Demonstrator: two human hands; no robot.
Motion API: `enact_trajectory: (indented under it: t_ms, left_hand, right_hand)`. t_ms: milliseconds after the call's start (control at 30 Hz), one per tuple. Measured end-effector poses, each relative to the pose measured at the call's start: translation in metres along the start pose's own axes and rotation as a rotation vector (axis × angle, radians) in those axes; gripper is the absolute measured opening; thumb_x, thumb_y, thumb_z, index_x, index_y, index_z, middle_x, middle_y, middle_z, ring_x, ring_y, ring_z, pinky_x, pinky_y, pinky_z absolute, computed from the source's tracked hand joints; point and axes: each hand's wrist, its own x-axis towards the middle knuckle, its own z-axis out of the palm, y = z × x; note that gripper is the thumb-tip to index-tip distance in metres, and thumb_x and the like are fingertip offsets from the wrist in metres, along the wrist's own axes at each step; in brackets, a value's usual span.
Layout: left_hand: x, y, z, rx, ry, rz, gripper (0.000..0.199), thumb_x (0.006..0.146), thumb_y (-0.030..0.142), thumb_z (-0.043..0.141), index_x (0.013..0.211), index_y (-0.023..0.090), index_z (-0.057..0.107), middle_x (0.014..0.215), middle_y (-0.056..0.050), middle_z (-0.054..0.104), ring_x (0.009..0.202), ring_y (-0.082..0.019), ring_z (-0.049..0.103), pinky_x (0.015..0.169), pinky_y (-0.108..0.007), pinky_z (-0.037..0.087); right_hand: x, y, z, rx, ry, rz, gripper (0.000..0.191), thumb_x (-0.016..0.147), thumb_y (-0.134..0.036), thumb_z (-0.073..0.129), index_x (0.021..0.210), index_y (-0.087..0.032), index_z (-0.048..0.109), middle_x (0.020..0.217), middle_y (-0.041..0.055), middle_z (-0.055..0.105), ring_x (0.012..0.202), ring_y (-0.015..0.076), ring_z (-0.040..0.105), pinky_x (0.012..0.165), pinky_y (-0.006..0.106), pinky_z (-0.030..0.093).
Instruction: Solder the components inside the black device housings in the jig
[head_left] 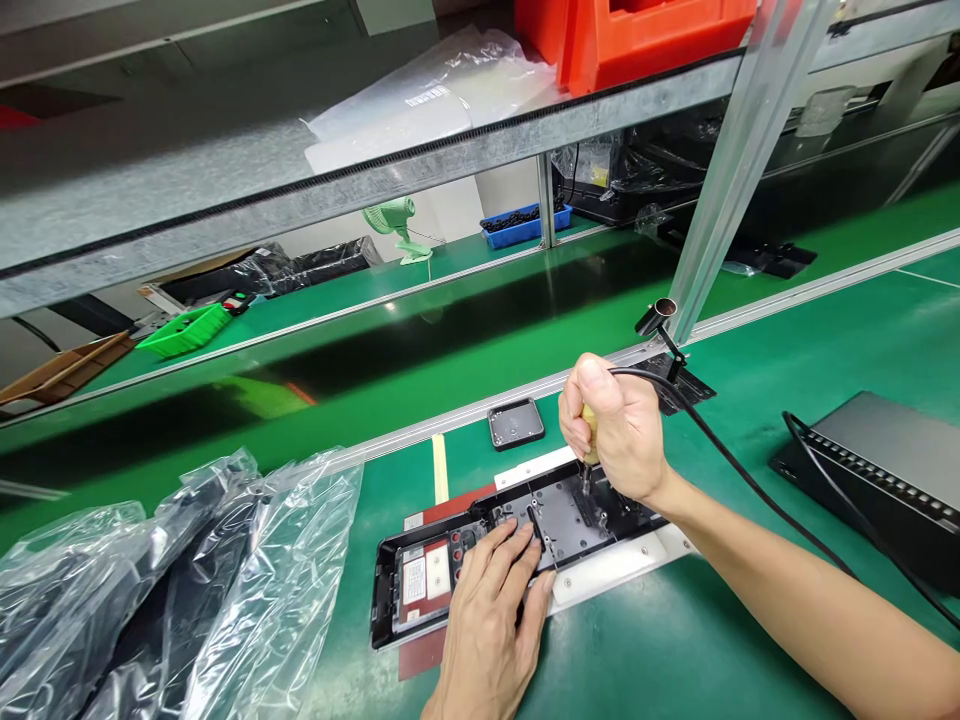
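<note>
A long black plastic housing (574, 530) lies at a slant on the bench, with small posts and ribs inside. My right hand (619, 425) is closed around the yellow handle of a soldering iron (591, 440), a black cord leaving it at the top. The iron points down, its metal tip inside the right half of the housing; exact contact is hard to see. My left hand (491, 620) lies flat across the housing's middle, fingers spread, holding nothing. Beyond the housing sits a small black tray (516, 424) with tiny metal pieces in it.
A tubular iron holder (656, 317) stands by the metal post (742, 170). Plastic-wrapped black parts (187, 590) lie at left, a dark panel (885, 480) at right. The cord (750, 478) crosses the right side. A shelf (360, 185) with a red bin (645, 45) hangs above.
</note>
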Motion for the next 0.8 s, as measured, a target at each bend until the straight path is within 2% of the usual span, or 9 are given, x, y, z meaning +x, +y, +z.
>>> enact_trajectory:
  t_ms: [800]
  left_hand:
    - [0.0002, -0.0010, -0.0004, 0.007, 0.015, 0.004, 0.025, 0.104, 0.022, 0.059, 0.127, 0.020, 0.068, 0.128, -0.010, 0.075, 0.126, -0.031, 0.066, 0.097, -0.050, 0.063]
  right_hand:
    - [0.0018, 0.0011, -0.0030, -0.012, 0.022, 0.023, 0.046, 0.107, -0.052, 0.052, 0.072, -0.021, 0.051, 0.051, -0.0053, 0.045, 0.043, 0.0089, 0.043, 0.040, 0.025, 0.036]
